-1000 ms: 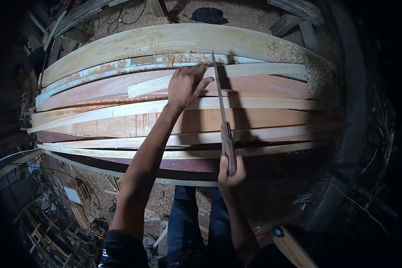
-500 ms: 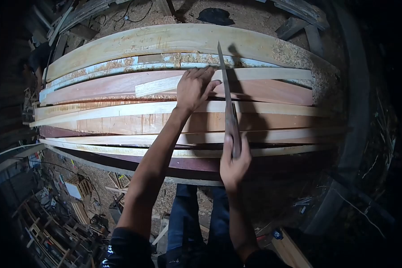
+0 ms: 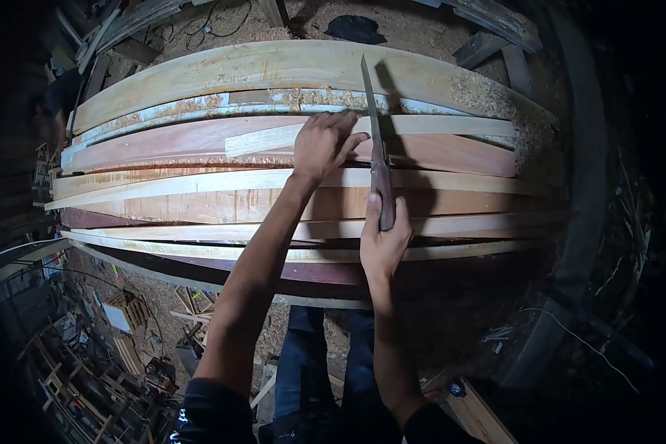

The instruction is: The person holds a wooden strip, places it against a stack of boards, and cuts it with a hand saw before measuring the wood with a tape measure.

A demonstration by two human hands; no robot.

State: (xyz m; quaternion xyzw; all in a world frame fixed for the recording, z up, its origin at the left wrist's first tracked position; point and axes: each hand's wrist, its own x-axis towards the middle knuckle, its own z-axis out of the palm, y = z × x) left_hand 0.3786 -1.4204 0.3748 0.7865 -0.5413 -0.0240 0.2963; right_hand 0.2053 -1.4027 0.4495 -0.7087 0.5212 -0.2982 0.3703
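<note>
My right hand (image 3: 386,235) is wrapped round the wooden handle of a saw (image 3: 375,126), whose blade points away from me across a pale wooden strip (image 3: 444,124). Just left of the blade, my left hand (image 3: 325,148) lies on the same strip, fingers stretched forward and thumb out toward the saw. Under the strip is a reddish board (image 3: 177,146). Dark shadows of the saw and hands fall on the boards. Where the teeth meet the wood is too small to make out.
Beyond the strip lie a blue-white board (image 3: 177,109) with shavings and a wide pale plank (image 3: 274,63). Nearer me are more long boards (image 3: 251,203). A person (image 3: 58,96) is at the far left. A wooden crate (image 3: 129,311) stands on the floor at lower left.
The saw and my right hand have moved forward, away from me, and the blade tip reaches farther over the wide plank. My left hand has stayed on the strip.
</note>
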